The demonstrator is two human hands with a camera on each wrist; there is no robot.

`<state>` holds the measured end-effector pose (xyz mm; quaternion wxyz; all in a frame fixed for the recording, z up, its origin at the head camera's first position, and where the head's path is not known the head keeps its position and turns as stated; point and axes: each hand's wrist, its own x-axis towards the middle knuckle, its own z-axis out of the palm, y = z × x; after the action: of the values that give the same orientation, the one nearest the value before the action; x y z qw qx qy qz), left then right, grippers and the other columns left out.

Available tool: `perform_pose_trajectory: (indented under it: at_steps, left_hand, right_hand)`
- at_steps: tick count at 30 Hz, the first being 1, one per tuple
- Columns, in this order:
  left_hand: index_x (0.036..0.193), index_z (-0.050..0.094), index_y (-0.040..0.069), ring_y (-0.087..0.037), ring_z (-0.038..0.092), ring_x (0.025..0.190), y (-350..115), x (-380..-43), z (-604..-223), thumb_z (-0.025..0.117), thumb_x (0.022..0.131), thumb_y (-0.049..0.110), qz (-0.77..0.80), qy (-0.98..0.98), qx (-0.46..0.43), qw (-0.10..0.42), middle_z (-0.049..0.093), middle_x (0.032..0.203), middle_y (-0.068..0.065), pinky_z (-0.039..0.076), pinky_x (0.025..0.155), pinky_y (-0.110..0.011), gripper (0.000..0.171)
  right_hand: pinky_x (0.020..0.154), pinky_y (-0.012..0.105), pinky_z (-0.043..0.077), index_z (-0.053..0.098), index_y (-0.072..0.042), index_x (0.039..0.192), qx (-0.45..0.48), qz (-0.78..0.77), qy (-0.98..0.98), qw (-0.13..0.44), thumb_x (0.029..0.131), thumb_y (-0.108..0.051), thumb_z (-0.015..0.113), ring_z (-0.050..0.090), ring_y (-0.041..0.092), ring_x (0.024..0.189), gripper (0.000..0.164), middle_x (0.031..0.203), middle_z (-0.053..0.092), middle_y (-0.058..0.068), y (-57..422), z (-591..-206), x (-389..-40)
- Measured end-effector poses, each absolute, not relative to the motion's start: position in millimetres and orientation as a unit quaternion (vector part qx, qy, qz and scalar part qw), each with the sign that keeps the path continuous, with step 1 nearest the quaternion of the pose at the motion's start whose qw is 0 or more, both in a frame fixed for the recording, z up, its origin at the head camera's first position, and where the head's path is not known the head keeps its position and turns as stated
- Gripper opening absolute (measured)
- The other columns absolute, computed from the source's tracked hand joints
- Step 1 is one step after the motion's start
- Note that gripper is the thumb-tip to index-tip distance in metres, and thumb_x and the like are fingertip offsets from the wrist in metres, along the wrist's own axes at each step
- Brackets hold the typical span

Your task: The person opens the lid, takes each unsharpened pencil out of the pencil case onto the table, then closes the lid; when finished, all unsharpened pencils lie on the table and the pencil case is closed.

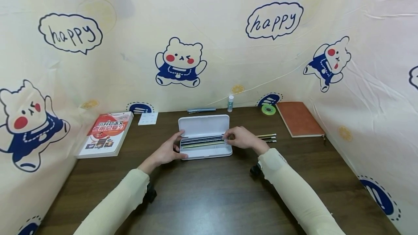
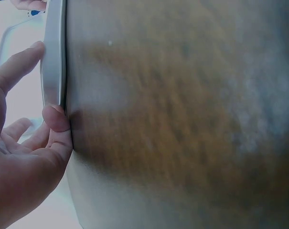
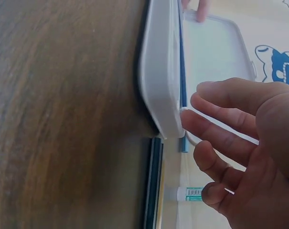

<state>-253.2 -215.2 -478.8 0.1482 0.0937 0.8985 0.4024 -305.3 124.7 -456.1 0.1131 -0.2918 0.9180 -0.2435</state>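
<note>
A white pencil case [image 1: 205, 152] lies with its lid [image 1: 204, 125] raised, and several pencils [image 1: 199, 142] lie along its tray. My left hand [image 1: 168, 150] holds the case's left end, thumb at the front corner and index finger near the hinge. The left wrist view shows that thumb [image 2: 56, 118] against the case wall [image 2: 53, 57]. My right hand [image 1: 241, 137] is at the right end of the case, fingertips over the pencil ends. In the right wrist view its fingers [image 3: 220, 136] are loosely bent, one fingertip right at the case rim, with nothing visible between finger and thumb.
More pencils [image 1: 271, 137] lie on the table right of the case, partly behind the right hand. Behind the case are a blue pen [image 1: 201, 110] and a glue stick [image 1: 230, 103]. Green tape [image 1: 268, 109] and a brown notebook [image 1: 300, 119] lie right; a book [image 1: 106, 133] and paper slip [image 1: 148, 118] left.
</note>
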Motion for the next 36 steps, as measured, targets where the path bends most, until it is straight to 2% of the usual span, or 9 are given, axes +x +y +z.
perform_pose_trajectory:
  at_steps: [5,10,15,25,36]
  left_hand:
    - [0.160,0.020,0.026,-0.021,0.053,0.095,-215.6,-253.1,-480.1,0.085,0.080,0.027,0.404,0.898,0.094,0.146,0.047,0.148,-0.013,0.043,0.079,-0.031,0.103]
    - [0.160,0.019,0.026,-0.021,0.053,0.096,-215.8,-253.7,-481.9,0.085,0.080,0.028,0.403,0.898,0.093,0.148,0.047,0.148,-0.013,0.044,0.079,-0.031,0.103]
    - [0.160,0.020,0.027,-0.021,0.052,0.096,-215.7,-254.3,-481.6,0.085,0.080,0.028,0.401,0.900,0.090,0.148,0.047,0.148,-0.012,0.043,0.079,-0.031,0.102]
    - [0.160,0.020,0.026,-0.021,0.052,0.095,-215.0,-253.6,-479.2,0.085,0.080,0.026,0.401,0.900,0.090,0.148,0.046,0.148,-0.013,0.043,0.078,-0.031,0.103]
    - [0.159,0.020,0.028,-0.021,0.053,0.096,-216.0,-254.4,-480.9,0.085,0.080,0.028,0.400,0.900,0.087,0.148,0.046,0.149,-0.013,0.044,0.079,-0.031,0.103]
  right_hand:
    - [0.091,0.039,0.053,0.075,-0.013,0.110,-0.291,-0.243,0.919,0.111,0.094,-0.015,0.068,0.063,0.017,0.094,0.018,0.110,0.074,0.000,121.9,-454.9,-304.3]
    - [0.091,0.038,0.052,0.075,-0.014,0.111,-0.297,-0.225,0.919,0.132,0.094,-0.015,0.067,0.061,0.013,0.091,0.018,0.105,0.074,-0.002,119.1,-458.6,-303.7]
    - [0.093,0.038,0.052,0.076,-0.013,0.110,-0.311,-0.212,0.918,0.125,0.094,-0.014,0.068,0.062,0.013,0.093,0.018,0.105,0.074,0.000,116.7,-462.9,-305.8]
    - [0.082,0.030,0.050,0.076,-0.018,0.098,-0.315,-0.207,0.915,0.142,0.094,-0.014,0.068,0.057,0.011,0.083,0.011,0.091,0.069,-0.005,109.9,-462.7,-306.9]
    - [0.077,0.028,0.048,0.074,-0.019,0.094,-0.302,-0.208,0.917,0.155,0.093,-0.013,0.068,0.056,0.011,0.080,0.008,0.086,0.066,-0.006,107.6,-461.3,-308.1]
